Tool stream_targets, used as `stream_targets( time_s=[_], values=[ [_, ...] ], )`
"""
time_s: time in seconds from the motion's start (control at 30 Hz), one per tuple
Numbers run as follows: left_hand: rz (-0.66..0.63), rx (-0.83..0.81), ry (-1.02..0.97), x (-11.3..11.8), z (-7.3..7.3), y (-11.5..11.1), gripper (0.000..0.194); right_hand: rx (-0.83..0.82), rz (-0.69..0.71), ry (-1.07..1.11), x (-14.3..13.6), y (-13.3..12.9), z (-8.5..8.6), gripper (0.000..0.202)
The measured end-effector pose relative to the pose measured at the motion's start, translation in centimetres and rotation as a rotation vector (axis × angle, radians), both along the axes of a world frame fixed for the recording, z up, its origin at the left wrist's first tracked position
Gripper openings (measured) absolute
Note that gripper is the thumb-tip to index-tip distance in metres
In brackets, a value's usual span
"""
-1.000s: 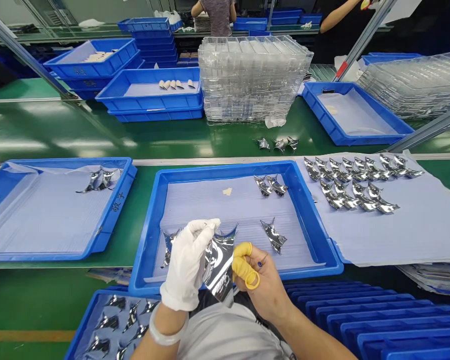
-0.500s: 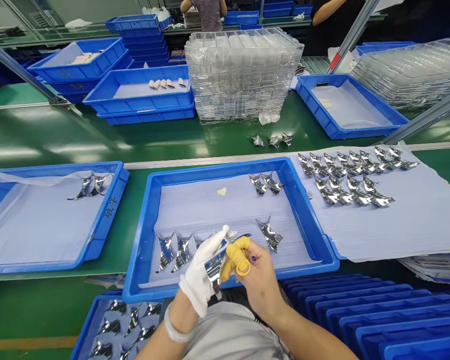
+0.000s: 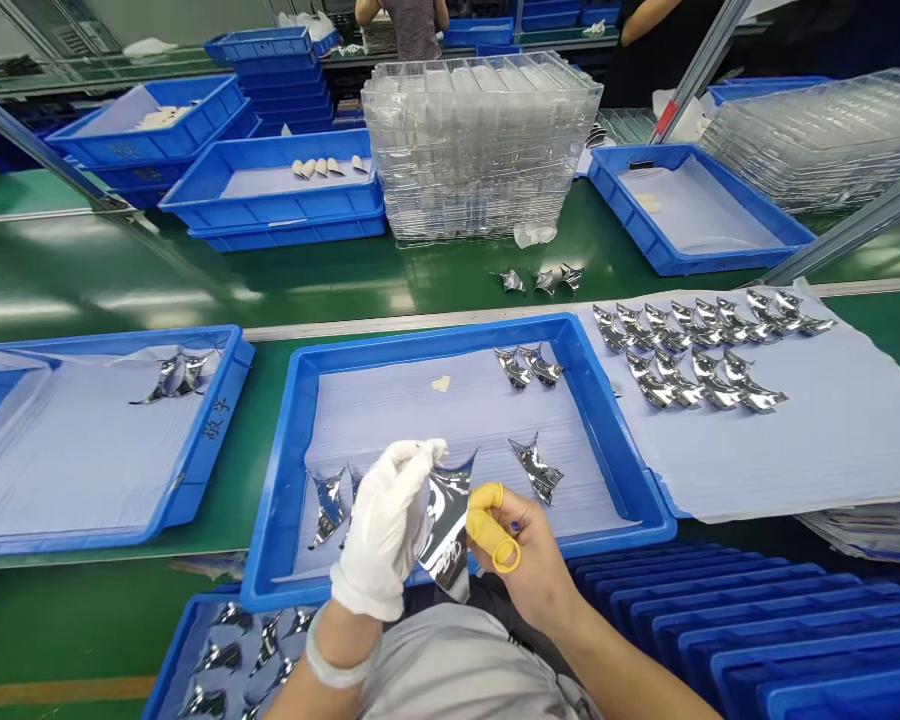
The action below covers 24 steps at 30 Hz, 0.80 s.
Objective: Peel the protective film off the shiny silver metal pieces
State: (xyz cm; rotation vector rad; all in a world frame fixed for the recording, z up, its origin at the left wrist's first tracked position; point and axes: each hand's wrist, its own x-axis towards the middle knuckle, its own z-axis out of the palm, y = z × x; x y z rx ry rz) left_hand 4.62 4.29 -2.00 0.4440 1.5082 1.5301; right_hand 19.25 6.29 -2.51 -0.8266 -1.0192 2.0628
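Observation:
My left hand (image 3: 382,530), in a white glove, grips a shiny chrome-plated curved part (image 3: 450,515) with pointed corners by its upper left side. Light lettering shows near the part's lower end. My right hand (image 3: 521,550) has yellow finger cots; its fingers are curled against the part's right edge, with the fingertips partly hidden. Beneath both hands is a blue tray (image 3: 607,440) lined with white sheet. A similar chrome part (image 3: 538,468) lies to the right in it, a pair (image 3: 529,366) at the back, and others at the left, partly covered by my glove.
Rows of chrome parts (image 3: 709,375) lie on white paper (image 3: 780,450) at right. Another blue tray (image 3: 202,450) stands left, and one with chrome parts (image 3: 176,650) sits below. Clear plastic trays (image 3: 487,150) are stacked behind. Nested blue trays (image 3: 750,620) are at lower right.
The chrome part has been turned so its broad, lettered face shows towards me. My left hand has shifted slightly left, and my right hand slightly right.

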Motion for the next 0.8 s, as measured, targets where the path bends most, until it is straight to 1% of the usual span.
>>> stream_targets(
  time_s=[0.1, 0.2, 0.27, 0.37, 0.47, 0.53, 0.57, 0.63, 0.7, 0.73, 0.8],
  values=[
    [0.039, 0.033, 0.165, -0.5, 0.5, -0.7, 0.030, 0.029, 0.047, -0.028, 0.6, -0.1, -0.9, 0.043],
    [0.054, 0.137, 0.337, -0.8, 0.8, -1.8, 0.019, 0.068, 0.058, -0.033, 0.8, -0.1, -1.2, 0.043],
    [0.038, 0.186, 0.384, -0.8, 0.9, -2.4, 0.014, 0.092, 0.056, -0.037, 0.8, -0.1, -1.2, 0.043],
    [0.030, 0.209, 0.425, -0.7, 1.1, -2.9, 0.012, 0.139, 0.054, -0.043, 0.8, 0.0, -1.0, 0.043],
    [0.026, 0.217, 0.460, -0.7, 1.2, -3.0, 0.011, 0.252, 0.033, -0.058, 0.8, 0.1, -0.6, 0.042],
    [0.018, 0.207, 0.480, -0.9, 1.1, -3.0, 0.010, 0.403, 0.009, -0.091, 1.0, 0.0, -0.3, 0.037],
    [0.007, 0.202, 0.488, -1.1, 1.1, -2.9, 0.009, 0.515, -0.007, -0.114, 1.1, 0.0, -0.2, 0.032],
    [-0.023, 0.203, 0.503, -1.3, 1.0, -2.9, 0.010, 0.790, -0.047, -0.169, 1.3, -0.1, -0.1, 0.020],
    [-0.048, 0.211, 0.518, -1.6, 0.9, -2.9, 0.016, 1.039, -0.102, -0.230, 1.4, -0.2, 0.0, 0.011],
    [-0.054, 0.211, 0.519, -1.7, 0.8, -2.9, 0.019, 1.118, -0.130, -0.255, 1.5, -0.2, 0.0, 0.010],
    [-0.061, 0.202, 0.510, -1.8, 0.7, -3.0, 0.023, 1.179, -0.163, -0.291, 1.5, -0.2, -0.1, 0.010]
  ],
)
